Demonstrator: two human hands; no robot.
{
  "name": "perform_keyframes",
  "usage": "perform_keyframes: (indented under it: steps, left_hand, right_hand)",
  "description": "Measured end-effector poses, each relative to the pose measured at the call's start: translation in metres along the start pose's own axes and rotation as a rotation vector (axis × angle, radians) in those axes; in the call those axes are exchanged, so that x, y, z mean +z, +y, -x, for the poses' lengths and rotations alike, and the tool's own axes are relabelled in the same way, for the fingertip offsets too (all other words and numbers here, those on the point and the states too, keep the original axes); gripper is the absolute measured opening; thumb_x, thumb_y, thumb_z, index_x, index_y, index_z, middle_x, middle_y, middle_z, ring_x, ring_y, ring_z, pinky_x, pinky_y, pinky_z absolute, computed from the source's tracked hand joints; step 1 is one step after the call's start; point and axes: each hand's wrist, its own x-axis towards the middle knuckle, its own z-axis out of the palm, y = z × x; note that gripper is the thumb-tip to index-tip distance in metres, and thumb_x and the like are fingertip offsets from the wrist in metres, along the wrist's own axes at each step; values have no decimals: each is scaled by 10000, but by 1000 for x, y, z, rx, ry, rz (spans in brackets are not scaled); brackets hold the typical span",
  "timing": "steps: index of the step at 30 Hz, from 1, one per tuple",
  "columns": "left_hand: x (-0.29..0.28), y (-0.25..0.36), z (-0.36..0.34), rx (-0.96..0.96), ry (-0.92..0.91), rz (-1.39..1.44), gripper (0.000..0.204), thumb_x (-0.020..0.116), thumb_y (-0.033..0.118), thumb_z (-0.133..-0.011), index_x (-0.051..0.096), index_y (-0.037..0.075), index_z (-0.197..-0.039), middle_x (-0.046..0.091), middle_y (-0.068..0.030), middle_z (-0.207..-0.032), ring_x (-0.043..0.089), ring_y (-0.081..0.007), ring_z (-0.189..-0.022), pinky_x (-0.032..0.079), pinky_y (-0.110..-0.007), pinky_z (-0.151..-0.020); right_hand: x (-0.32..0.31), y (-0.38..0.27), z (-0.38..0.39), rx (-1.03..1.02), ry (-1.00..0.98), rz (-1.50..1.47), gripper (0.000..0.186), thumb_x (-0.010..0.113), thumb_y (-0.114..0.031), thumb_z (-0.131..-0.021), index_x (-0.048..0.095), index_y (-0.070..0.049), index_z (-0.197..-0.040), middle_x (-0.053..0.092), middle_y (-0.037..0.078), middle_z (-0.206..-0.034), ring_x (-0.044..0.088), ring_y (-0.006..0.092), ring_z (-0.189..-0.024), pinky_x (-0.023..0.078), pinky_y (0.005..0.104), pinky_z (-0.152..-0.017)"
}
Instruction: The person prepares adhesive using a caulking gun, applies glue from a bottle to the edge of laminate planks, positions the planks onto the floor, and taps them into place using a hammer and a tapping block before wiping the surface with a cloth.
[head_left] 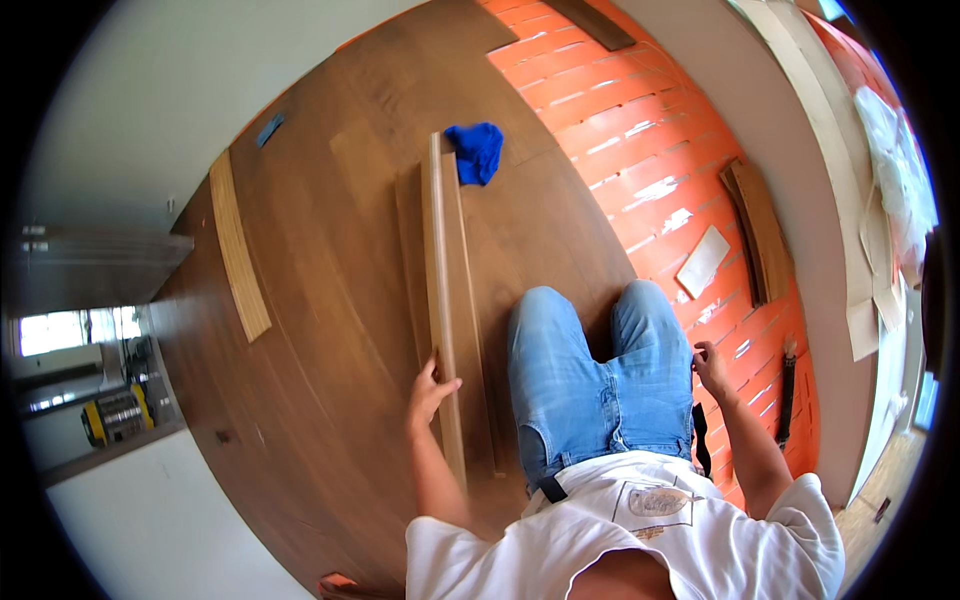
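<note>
A long floorboard (441, 270) stands tilted on its edge in front of my left knee, its pale grooved edge facing up. My left hand (432, 393) grips it near its close end, thumb over the top edge and fingers on the left side. Beside it another brown floorboard (462, 250) lies flat, partly hidden by the upright one. At its far end rests a crumpled blue cloth (477, 152). My right hand (710, 368) hovers by my right thigh with its fingers curled in, and nothing shows in them.
I kneel where laid brown flooring (330, 250) meets orange underlayment (640, 130). A loose pale-backed board (238, 250) lies left. On the right are stacked short boards (757, 232), a white tile-like piece (703, 262) and a dark-handled tool (787, 395). A yellow-black machine (118, 415) stands far left.
</note>
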Motion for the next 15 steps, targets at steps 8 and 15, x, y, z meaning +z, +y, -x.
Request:
perform_keyframes:
  steps: [8, 15]
  left_hand:
    - [-37, 16, -9, -117, 680, -670, 536, 753, 230, -887, 581, -34, -1321, 683, -282, -1201, 654, -440, -1124, 519, -486, -928]
    - [9, 7, -6, 158, 753, -711, 450, 803, 201, -866, 665, -82, -1188, 707, -268, -1112, 671, -432, -992, 520, -481, -903]
  right_hand:
    - [14, -30, 6, 82, -23, -56, 342, 582, -156, -955, 611, 57, -1221, 718, 157, -892, 715, 236, -812, 561, 369, -764]
    - [28, 113, 53, 189, 135, -125, 206, 587, -128, -960, 658, 2, -1104, 669, 71, -848, 646, 173, -767, 545, 348, -698]
